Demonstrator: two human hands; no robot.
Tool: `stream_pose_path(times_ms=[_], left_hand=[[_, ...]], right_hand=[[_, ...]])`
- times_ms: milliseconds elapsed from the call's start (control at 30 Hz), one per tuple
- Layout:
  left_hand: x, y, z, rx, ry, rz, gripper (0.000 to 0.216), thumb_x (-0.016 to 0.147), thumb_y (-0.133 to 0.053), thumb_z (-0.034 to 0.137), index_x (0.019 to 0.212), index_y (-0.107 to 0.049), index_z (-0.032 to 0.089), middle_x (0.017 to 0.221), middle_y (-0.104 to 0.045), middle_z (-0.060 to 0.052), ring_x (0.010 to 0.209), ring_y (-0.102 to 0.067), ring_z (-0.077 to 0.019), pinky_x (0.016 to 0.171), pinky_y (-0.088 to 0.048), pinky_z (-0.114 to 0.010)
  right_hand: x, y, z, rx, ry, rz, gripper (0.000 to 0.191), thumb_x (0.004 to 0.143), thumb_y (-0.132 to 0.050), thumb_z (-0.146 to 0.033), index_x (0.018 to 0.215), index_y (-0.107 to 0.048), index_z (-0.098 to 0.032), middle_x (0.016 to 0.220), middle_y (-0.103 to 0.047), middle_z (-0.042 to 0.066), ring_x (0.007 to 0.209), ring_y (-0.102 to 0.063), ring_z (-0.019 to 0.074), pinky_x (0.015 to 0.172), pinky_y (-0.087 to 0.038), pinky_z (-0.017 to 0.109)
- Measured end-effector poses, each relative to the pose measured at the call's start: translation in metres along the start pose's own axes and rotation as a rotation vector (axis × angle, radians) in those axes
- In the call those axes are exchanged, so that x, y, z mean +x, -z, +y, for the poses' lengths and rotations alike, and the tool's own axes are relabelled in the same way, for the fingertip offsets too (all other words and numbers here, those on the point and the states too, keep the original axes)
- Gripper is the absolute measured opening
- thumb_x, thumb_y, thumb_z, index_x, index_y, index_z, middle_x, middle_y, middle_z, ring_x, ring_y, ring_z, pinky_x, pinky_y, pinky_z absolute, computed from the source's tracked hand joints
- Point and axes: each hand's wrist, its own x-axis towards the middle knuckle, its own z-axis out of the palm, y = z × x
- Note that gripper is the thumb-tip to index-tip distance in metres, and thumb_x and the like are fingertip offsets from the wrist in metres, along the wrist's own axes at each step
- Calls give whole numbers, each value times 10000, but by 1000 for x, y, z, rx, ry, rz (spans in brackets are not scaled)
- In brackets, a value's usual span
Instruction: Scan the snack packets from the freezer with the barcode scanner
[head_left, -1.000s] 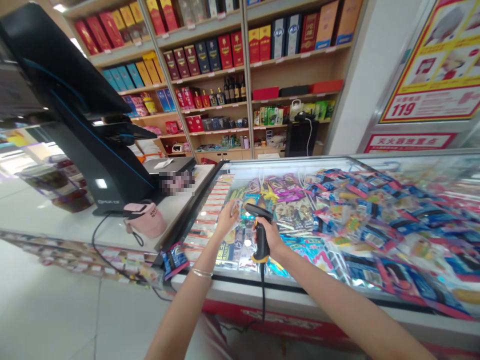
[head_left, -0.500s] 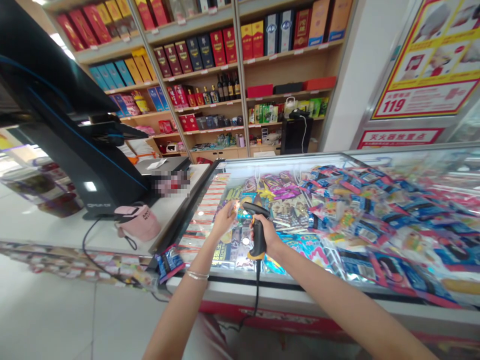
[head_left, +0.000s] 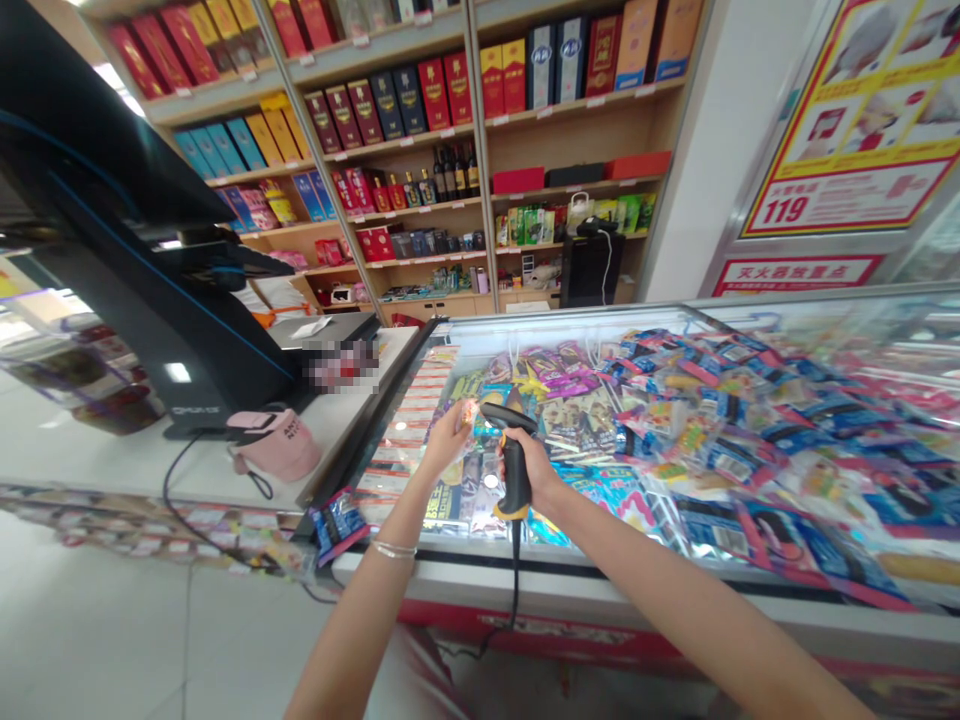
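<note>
Upper left: black terminal (head_left: 112, 200) cut off by frame edge. Centre left: patch (head_left: 341, 365) on surface (head_left: 112, 450) pixelated, unreadable. Handle of scanner (head_left: 511, 417) mostly hidden inside right grip (head_left: 531, 470). Fingers of left grip (head_left: 446, 440) half cover small packet (head_left: 469, 411); print too small. Upper right: poster (head_left: 855, 120) cropped. Far right: wrappers (head_left: 862, 450) blurred.

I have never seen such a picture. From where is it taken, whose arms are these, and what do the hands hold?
The camera sits on a person's head and looks forward and down, so both arms are that person's own. The left hand pinches a small packet. The right hand grips a corded barcode scanner, its head pointing at the packet. Below them is a display chest full of colourful packets. On the counter to the left are a black till terminal and a pink cap.
</note>
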Motion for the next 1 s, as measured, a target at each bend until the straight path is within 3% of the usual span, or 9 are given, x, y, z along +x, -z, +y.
stream_pose_path(times_ms=[533,733,900,1000], left_hand=[[1,-1,-5,-13,26,14,505,759,-499,157,1254,-544,248,1132,-653,-28,1037,-600,-209,901,-487,-341],[7,-1,-17,-132,20,110,439,770,-541,205,1208,-550,216,1010,-662,-57,968,-628,-223,863,-511,-367],[11,2,-23,-264,121,284,353,741,-597,254,1075,-505,184,965,-646,-63,866,-647,-198,787,-530,-361],[12,4,-19,-489,119,270,348,720,-636,308,987,-445,195,904,-649,-44,709,-653,-162,660,-536,-318]], right_hand=[[1,0,-2,24,-14,31,237,767,-530,-322,585,-509,-171,464,-488,-25,351,-464,91,356,-400,210],[3,0,-3,21,41,38,188,728,-580,-315,620,-502,-183,476,-508,-34,342,-445,85,333,-380,207],[-6,-1,-27,60,118,-10,133,736,-579,-296,721,-550,-167,478,-498,-45,348,-441,83,336,-382,198],[-23,10,-58,112,161,-49,119,756,-554,-277,729,-548,-161,488,-502,-36,356,-438,80,345,-390,194]])
